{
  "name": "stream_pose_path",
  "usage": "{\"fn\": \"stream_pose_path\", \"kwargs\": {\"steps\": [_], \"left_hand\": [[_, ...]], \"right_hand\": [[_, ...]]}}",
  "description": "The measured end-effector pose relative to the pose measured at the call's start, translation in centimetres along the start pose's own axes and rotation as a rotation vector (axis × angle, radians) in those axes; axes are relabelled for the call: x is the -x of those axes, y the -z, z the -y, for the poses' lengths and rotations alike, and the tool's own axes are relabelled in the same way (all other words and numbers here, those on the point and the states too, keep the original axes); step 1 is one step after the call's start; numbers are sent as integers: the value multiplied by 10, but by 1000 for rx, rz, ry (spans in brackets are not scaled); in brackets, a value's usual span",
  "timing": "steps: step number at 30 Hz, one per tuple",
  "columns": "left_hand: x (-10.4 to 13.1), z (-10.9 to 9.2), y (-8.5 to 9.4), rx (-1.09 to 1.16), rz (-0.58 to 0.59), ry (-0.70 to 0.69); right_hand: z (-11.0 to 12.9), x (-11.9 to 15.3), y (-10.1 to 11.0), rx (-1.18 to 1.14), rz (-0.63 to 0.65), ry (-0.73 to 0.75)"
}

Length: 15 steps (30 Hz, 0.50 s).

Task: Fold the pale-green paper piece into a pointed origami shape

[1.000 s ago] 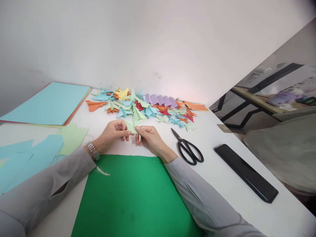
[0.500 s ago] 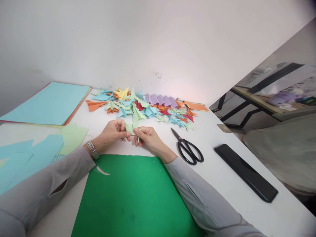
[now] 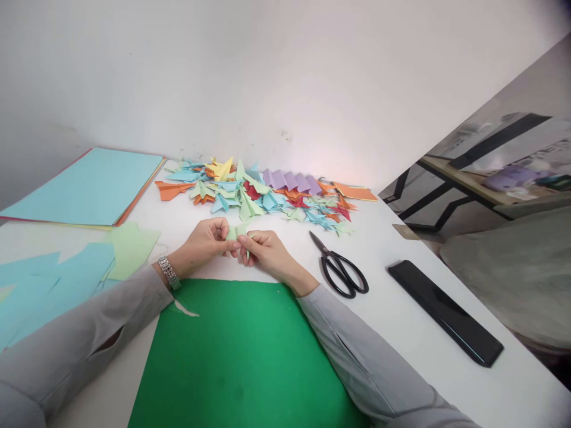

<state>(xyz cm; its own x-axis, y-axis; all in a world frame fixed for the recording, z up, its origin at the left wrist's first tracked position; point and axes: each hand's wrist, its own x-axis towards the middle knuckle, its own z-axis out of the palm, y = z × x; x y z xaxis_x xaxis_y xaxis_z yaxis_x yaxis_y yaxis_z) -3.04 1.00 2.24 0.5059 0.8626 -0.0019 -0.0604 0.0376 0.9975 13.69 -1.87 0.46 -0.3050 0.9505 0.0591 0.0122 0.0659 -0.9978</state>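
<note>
A small light green folded paper is pinched between both hands, above the white table just beyond the green mat. My left hand, with a metal watch at its wrist, grips the paper's left side between thumb and fingers. My right hand holds its right side, the thumb close to the left thumb. Part of the paper is hidden behind the fingers. Beyond the hands lies a heap of colourful folded paper pieces, with a purple zigzag row at its back.
Black-handled scissors lie right of my right hand, and a long black object is farther right. Large coloured sheets are stacked at the back left. Loose blue sheets and a light green sheet lie nearer.
The two thumbs have come closer together on the light green paper, covering more of its middle. My right hand has shifted slightly left.
</note>
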Motion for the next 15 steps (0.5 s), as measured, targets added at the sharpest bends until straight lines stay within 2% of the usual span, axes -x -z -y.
{"fn": "stream_pose_path", "kwargs": {"steps": [6,15], "left_hand": [[-1,2,2,12,16,23],[-2,2,2,58,-42,0]], "right_hand": [[0,0,0,-5,-13,-3],[-2,-2,1,-192,-152,-64]]}}
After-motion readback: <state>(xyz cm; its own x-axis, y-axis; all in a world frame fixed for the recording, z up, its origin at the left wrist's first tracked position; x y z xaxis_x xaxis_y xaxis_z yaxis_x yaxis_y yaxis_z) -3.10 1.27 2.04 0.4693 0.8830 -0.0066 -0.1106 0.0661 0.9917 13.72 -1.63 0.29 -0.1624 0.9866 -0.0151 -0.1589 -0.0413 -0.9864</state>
